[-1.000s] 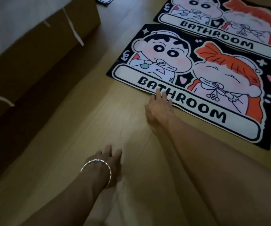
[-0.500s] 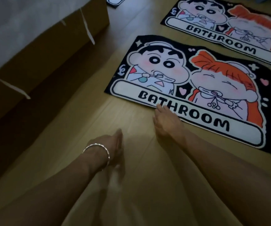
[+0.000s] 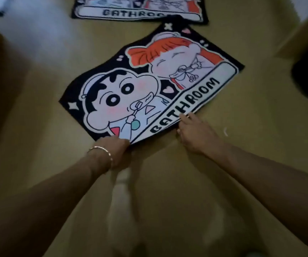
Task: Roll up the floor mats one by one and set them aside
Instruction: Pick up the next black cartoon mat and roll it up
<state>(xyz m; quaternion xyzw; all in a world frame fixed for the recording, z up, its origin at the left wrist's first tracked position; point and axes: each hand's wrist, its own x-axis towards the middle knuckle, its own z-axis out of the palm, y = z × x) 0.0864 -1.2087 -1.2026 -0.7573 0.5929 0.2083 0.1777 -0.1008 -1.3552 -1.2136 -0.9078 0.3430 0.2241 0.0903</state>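
Pinching the near corner of the mat (image 3: 149,80), the left hand (image 3: 115,152) has its fingers curled round it. The right hand (image 3: 195,135) lays fairly straight fingers on the long edge by the lettering and grips nothing visible. The mat lies flat and askew on the floor (image 3: 251,154). It looks thin, soft and light, probably floppy, so this near end seems the place to start a tight roll. A second mat (image 3: 136,13) lies beyond.
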